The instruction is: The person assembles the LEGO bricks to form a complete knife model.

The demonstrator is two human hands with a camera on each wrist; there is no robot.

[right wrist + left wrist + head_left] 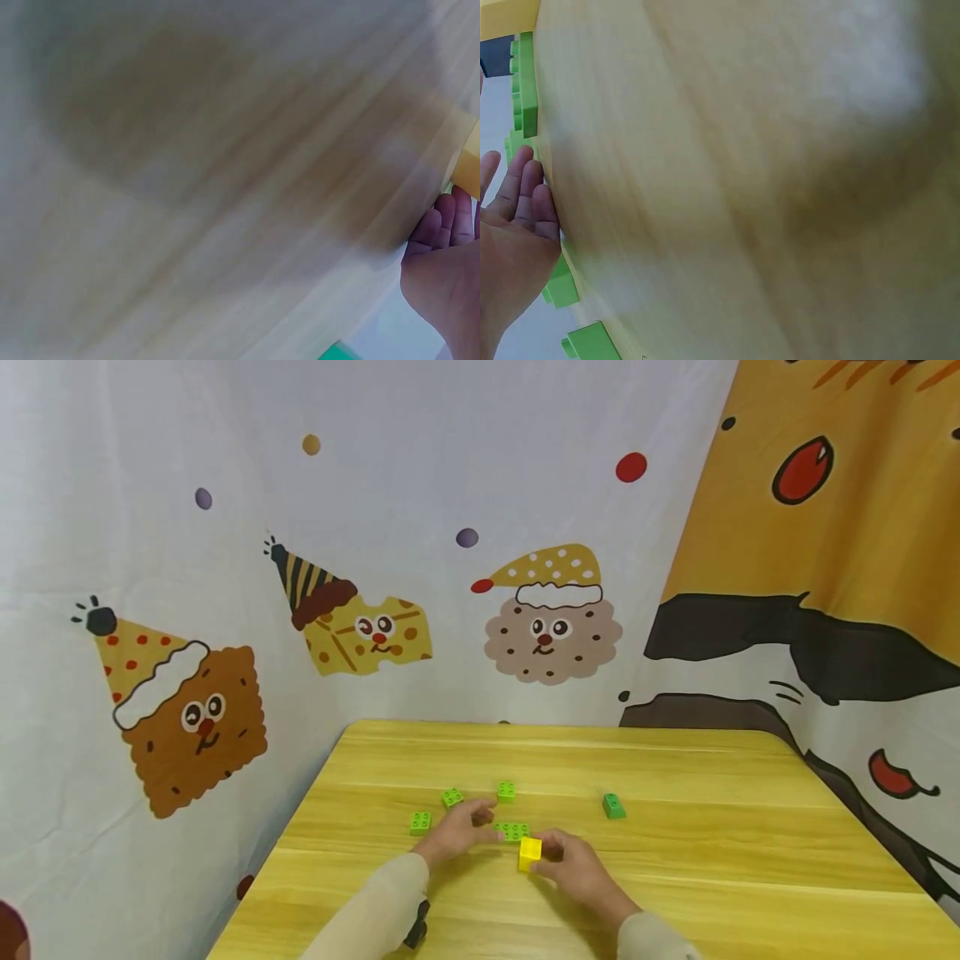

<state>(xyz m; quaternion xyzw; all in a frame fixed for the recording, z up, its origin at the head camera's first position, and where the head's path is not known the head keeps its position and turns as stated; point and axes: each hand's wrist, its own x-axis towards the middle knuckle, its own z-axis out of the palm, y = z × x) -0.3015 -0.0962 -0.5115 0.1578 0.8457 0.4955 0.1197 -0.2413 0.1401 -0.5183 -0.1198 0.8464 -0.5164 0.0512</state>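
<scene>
My right hand (581, 870) pinches a yellow block (530, 854) between thumb and fingers, just in front of a long light-green studded brick (514, 832). That yellow block (469, 169) shows only partly at the edge of the right wrist view, by the fingertips. Left of the long brick is my left hand (459, 832), its fingers loosely bent and holding nothing; the thumb reaches toward the brick's left end. In the left wrist view, the long brick (526, 86) stands beyond the left fingers (526, 180).
Three small light-green bricks lie about the left hand: one at its left (421, 823), one behind it (452, 797), and one farther back (506, 792). A darker green brick (613, 806) lies to the right on the wooden table (697, 827). A printed curtain (450, 460) hangs behind.
</scene>
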